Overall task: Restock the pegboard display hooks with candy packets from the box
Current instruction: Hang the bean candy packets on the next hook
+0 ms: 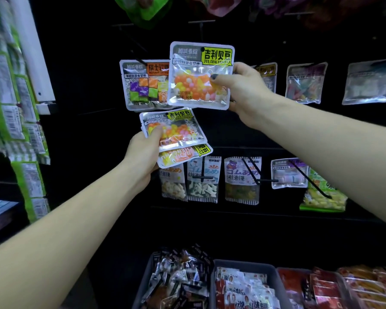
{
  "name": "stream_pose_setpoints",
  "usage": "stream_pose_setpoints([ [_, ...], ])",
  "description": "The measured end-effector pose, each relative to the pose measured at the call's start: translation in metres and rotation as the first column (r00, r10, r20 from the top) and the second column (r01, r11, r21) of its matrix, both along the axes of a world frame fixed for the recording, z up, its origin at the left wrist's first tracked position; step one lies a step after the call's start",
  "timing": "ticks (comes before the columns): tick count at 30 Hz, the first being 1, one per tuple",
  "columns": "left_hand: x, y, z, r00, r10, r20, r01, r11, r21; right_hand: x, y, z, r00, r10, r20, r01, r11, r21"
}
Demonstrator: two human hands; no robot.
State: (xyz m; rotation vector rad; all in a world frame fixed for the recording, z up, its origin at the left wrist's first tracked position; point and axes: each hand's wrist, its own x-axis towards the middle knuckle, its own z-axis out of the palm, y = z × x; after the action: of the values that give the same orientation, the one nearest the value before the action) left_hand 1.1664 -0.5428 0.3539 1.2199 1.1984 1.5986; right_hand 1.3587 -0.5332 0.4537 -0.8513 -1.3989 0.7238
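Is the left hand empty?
No, the left hand grips a small stack of jelly bean packets, while the right hand holds up another packet.

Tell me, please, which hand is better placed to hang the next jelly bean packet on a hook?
The right hand. It already pinches one packet upright, raised against the pegboard with its hang hole at the top. The left hand sits lower, gripping the spare packets.

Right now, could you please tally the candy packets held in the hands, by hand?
Right hand: 1 clear jelly-bean packet with a yellow label
Left hand: 2 clear jelly-bean packets with yellow labels visible, fanned, one behind the other
Total: 3
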Motion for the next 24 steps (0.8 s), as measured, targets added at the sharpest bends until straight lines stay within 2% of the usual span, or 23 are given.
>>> stream_pose_setpoints([
  [8, -0.006, 0.011, -0.002, 1.0, -0.005, -0.004, 0.005, 0.999, 0.053, -0.005, 0.013, 0.001, 0.999, -0.037, 0.006, 0.037, 0.999, -0.023],
  [20, -0.006, 0.026, -0.013, 0.999, -0.043, -0.018, 0.045, 0.994, 0.095, -0.009, 0.036, -0.011, 0.987, -0.146, -0.067, 0.145, 0.989, -0.011],
  [24, -0.008, 0.026, -0.01, 0.998, -0.061, -0.032, 0.064, 0.994, 0.086, -0.006, 0.05, -0.011, 0.982, -0.187, -0.009, 0.187, 0.982, -0.022],
])
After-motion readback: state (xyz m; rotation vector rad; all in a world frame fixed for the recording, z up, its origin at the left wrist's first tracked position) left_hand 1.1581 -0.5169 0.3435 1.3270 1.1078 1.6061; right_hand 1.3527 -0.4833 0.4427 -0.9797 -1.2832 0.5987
